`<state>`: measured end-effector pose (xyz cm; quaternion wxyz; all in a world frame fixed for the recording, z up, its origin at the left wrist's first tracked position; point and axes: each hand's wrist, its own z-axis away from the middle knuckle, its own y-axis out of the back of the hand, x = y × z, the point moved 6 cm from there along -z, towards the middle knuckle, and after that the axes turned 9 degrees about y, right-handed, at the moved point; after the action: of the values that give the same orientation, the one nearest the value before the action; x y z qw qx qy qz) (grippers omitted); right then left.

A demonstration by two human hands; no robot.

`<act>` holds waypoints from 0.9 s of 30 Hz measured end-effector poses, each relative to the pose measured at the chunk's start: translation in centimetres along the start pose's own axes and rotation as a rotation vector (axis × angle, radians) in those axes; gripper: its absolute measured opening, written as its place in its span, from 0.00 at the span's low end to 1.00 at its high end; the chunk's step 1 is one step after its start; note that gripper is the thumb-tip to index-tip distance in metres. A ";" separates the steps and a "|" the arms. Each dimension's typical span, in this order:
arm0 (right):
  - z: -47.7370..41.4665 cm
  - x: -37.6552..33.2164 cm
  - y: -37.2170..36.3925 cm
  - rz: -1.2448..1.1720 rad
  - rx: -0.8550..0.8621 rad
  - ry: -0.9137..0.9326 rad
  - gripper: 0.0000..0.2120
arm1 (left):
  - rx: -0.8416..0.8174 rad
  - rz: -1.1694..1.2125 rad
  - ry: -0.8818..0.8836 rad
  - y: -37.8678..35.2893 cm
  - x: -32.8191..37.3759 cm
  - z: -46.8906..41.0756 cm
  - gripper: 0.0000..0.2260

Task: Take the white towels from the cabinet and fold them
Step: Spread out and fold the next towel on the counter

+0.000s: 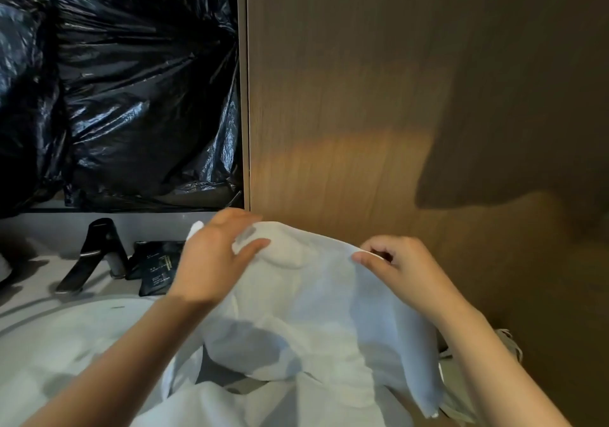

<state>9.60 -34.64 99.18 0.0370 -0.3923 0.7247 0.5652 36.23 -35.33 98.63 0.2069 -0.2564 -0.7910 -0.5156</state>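
Observation:
A white towel (316, 308) hangs between both my hands in front of a wooden cabinet panel (379, 97). My left hand (217, 255) grips the towel's upper left edge, thumb in front and fingers behind the cloth. My right hand (392, 258) pinches the upper right edge between thumb and curled fingers. The towel sags in loose folds below, its lower end hanging down at the right. More white cloth (230, 403) lies bunched beneath it at the bottom of the view.
A white sink basin (66, 324) sits at the lower left with a black faucet (95, 252) behind it. Dark sachets (155, 268) lie beside the faucet. Black plastic sheeting (125, 80) covers the wall above the counter.

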 end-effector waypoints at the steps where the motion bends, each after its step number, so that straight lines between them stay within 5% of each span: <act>1: -0.2 -0.8 -0.2 -0.013 -0.012 0.026 0.14 | -0.044 0.031 -0.034 -0.5 0.9 0.4 0.16; 6: -0.5 -3.8 -1.0 -0.095 -0.076 0.141 0.12 | -0.257 0.112 -0.217 -2.9 4.4 1.9 0.21; 13: 0.0 -4.0 -1.1 -0.167 -0.046 0.120 0.07 | -0.432 0.418 -0.187 -4.5 5.2 2.4 0.10; 16: 0.3 -3.4 -1.1 -0.173 -0.028 0.105 0.08 | -0.437 0.408 -0.178 -4.7 5.0 2.5 0.04; 27: 4.0 1.7 -4.4 -0.259 -0.107 -0.132 0.16 | -0.295 0.272 -0.067 -3.1 2.6 1.1 0.05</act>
<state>9.55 -32.33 93.44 0.1361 -0.4459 0.6328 0.6182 32.25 -34.80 97.56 0.2084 -0.4051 -0.6714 -0.5846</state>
